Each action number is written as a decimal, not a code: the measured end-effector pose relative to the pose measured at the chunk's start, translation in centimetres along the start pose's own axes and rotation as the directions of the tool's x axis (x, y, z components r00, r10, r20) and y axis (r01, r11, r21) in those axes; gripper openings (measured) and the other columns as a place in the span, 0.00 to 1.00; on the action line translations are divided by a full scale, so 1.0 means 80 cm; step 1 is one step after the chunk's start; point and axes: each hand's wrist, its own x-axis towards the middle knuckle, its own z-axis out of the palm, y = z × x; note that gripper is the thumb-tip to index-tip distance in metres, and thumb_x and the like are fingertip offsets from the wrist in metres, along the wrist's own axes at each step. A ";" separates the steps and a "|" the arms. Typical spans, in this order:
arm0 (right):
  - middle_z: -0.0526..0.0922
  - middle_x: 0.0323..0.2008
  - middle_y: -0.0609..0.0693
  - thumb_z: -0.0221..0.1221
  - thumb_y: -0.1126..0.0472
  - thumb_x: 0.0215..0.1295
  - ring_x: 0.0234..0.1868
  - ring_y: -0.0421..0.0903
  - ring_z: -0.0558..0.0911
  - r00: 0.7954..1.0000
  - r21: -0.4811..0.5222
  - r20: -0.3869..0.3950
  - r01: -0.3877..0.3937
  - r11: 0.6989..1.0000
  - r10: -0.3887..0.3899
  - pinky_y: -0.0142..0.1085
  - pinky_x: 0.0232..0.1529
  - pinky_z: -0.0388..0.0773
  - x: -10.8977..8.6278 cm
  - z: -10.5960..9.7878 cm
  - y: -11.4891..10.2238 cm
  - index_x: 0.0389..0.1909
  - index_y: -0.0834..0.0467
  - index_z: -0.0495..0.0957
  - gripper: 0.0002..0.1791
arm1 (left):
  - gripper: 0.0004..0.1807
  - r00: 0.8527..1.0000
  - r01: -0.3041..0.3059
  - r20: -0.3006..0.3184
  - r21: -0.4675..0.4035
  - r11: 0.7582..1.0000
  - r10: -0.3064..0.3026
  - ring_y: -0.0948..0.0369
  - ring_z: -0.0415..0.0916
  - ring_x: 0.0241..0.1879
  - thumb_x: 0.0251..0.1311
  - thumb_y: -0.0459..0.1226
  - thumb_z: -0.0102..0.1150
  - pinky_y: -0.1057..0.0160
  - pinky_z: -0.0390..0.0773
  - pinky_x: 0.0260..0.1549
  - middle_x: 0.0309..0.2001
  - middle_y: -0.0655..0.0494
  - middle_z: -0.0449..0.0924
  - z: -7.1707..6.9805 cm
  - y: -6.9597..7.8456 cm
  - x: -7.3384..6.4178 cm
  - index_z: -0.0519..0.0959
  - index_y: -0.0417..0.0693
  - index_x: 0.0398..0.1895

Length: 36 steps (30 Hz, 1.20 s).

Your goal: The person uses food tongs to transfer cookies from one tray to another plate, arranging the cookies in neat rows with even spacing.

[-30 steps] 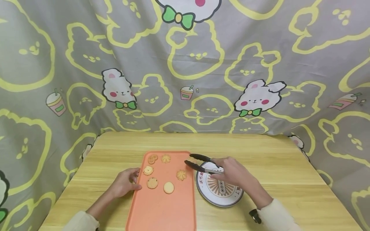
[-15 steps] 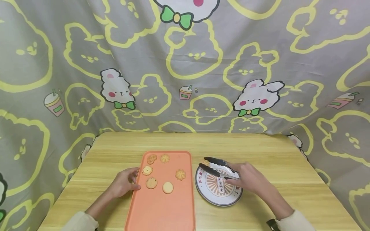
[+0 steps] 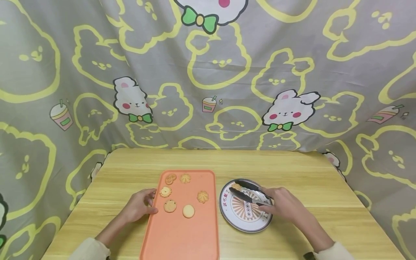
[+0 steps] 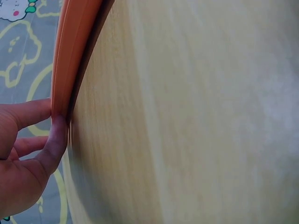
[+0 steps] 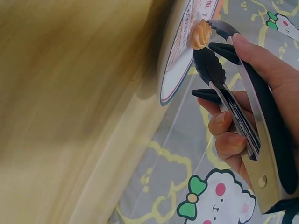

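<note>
My right hand [image 3: 282,206] grips black-and-metal food tongs [image 5: 243,102]. Between or right at the tong tips is a swirled cookie [image 5: 202,35], over the far-left part of a patterned round plate [image 3: 248,225]. Whether the tips still squeeze the cookie, I cannot tell. My left hand [image 3: 138,206] pinches the left edge of an orange tray [image 3: 182,238], thumb and fingers at its rim in the left wrist view. Several cookies lie on the tray's far half, among them a pretzel-shaped cookie [image 3: 170,179], a plain round cookie [image 3: 188,211] and a flower-shaped cookie [image 3: 203,196].
Tray and plate stand side by side on a wooden table [image 3: 292,166], a narrow strip of wood between them. A grey curtain [image 3: 227,72] with yellow cartoon outlines hangs behind the table and along both sides.
With the tongs, my right hand has carried the swirled cookie rightward from the tray's far-right corner to over the plate, then lowered slightly. The left hand has stayed at the tray's edge.
</note>
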 end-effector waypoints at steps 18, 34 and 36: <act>0.83 0.48 0.59 0.71 0.48 0.46 0.48 0.56 0.83 1.000 -0.011 -0.031 0.002 1.000 -0.002 0.48 0.48 0.79 0.007 0.000 -0.008 0.56 0.63 0.76 0.37 | 0.40 1.000 -0.029 -0.006 0.011 1.000 0.029 0.61 0.73 0.34 0.39 0.29 0.74 0.70 0.73 0.28 0.44 0.46 0.77 -0.001 -0.001 0.002 0.68 0.28 0.60; 0.83 0.50 0.58 0.72 0.45 0.45 0.48 0.55 0.83 0.990 -0.006 0.021 0.138 0.990 -0.138 0.46 0.48 0.79 0.037 0.016 -0.057 0.56 0.64 0.76 0.39 | 0.40 1.000 -0.016 -0.006 0.015 1.000 0.016 0.61 0.73 0.34 0.39 0.28 0.74 0.70 0.72 0.28 0.44 0.47 0.77 0.000 0.000 0.001 0.68 0.28 0.60; 0.83 0.50 0.57 0.72 0.45 0.45 0.48 0.54 0.83 0.988 -0.008 0.028 0.152 0.988 -0.152 0.46 0.49 0.79 0.040 0.017 -0.063 0.56 0.64 0.76 0.39 | 0.40 1.000 -0.016 -0.006 0.015 1.000 0.016 0.61 0.73 0.34 0.39 0.28 0.74 0.70 0.72 0.27 0.44 0.47 0.77 0.000 0.000 0.000 0.68 0.28 0.60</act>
